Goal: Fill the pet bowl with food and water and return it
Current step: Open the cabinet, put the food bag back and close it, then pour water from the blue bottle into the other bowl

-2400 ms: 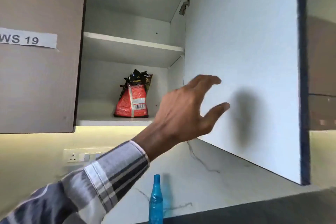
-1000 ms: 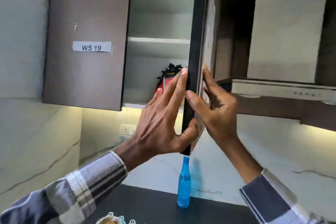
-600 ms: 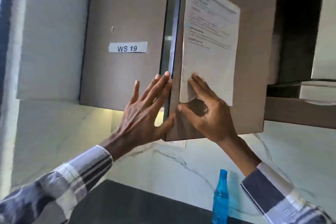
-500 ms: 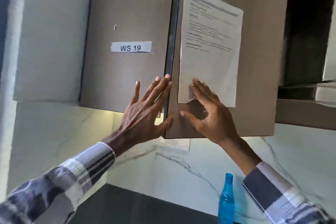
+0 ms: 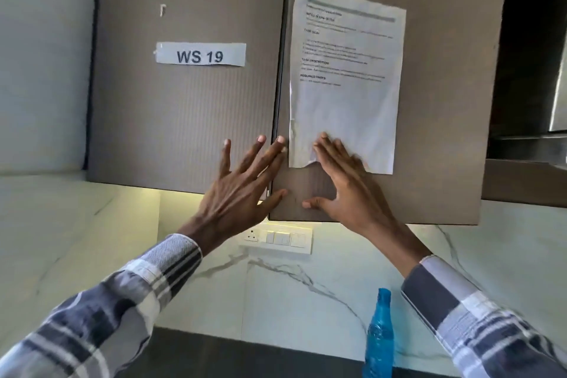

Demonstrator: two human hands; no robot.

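The wall cupboard's right door (image 5: 435, 132) stands closed, flush with the left door (image 5: 190, 120) marked "WS 19". My left hand (image 5: 242, 190) lies flat with spread fingers over the seam between the two doors. My right hand (image 5: 340, 184) presses flat on the right door's lower part, its fingers on the bottom edge of a taped paper sheet (image 5: 346, 77). A blue water bottle (image 5: 379, 337) stands on the dark counter below my right arm. The pet bowl and the food bag are out of sight.
A white switch and socket panel (image 5: 276, 238) sits on the marble wall under the cupboard. The dark counter (image 5: 245, 359) runs along the bottom. A steel range hood (image 5: 540, 144) juts out at the right.
The right cupboard door swung from wide open to fully closed, hiding the red food bag inside. Both hands followed it and now lie flat on the doors.
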